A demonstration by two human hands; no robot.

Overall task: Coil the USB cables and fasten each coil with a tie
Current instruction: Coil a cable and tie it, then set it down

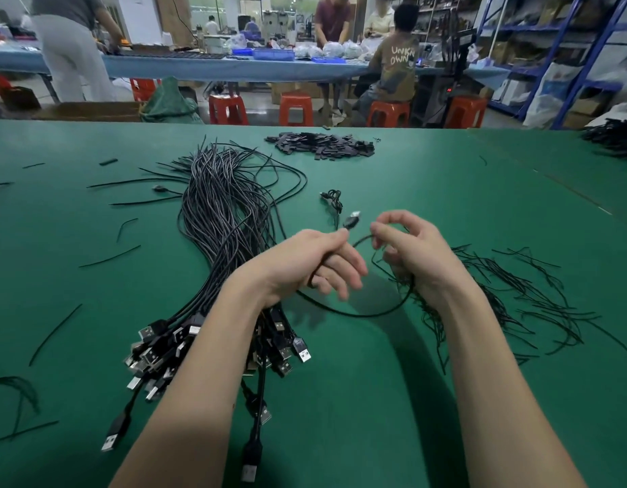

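The left hand (317,264) grips one USB cable (358,313), its plug just beyond the fingertips; the right hand (410,248) pinches the slack, loop sagging between. Coiling looks barely begun; next comes winding, then a tie (516,297).

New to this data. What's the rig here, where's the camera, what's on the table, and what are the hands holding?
There is no robot: a person works with bare hands, filmed by one wide-angle camera worn on the head, looking forward and down.

On the green table lies a big bundle of black USB cables, with their plugs fanned out near the left forearm. Thin black ties are scattered to the right, and a pile of small dark pieces sits farther back.

The left hand and right hand together grip one cable, bent into a loop. Its plug sticks up between them.
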